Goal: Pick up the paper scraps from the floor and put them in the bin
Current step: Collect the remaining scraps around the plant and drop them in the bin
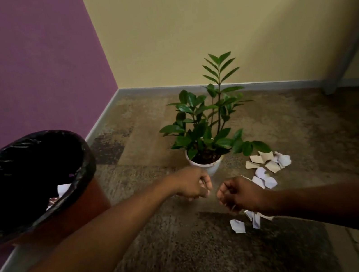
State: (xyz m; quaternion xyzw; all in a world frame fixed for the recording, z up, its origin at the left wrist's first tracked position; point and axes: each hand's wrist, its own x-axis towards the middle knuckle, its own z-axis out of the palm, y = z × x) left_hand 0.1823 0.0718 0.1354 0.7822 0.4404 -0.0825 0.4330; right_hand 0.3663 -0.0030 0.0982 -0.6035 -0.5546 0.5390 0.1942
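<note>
White and brown paper scraps (268,162) lie in a pile on the carpet right of the plant pot, with more white scraps (264,179) just in front of them. Another white scrap (237,226) and a few small pieces (256,220) lie under my right wrist. The brown bin (80,176) with a black liner stands at the left; some white paper (64,189) shows inside it. My left hand (193,183) hovers in front of the pot, fingers curled, nothing visible in it. My right hand (238,195) is a loose fist close beside it, above the carpet.
A green plant in a white pot (209,166) stands just behind my hands. The purple wall (19,67) and yellow wall (200,13) meet in a corner behind it. A grey furniture leg (331,84) is at the far right. Patterned carpet (168,244) covers the floor.
</note>
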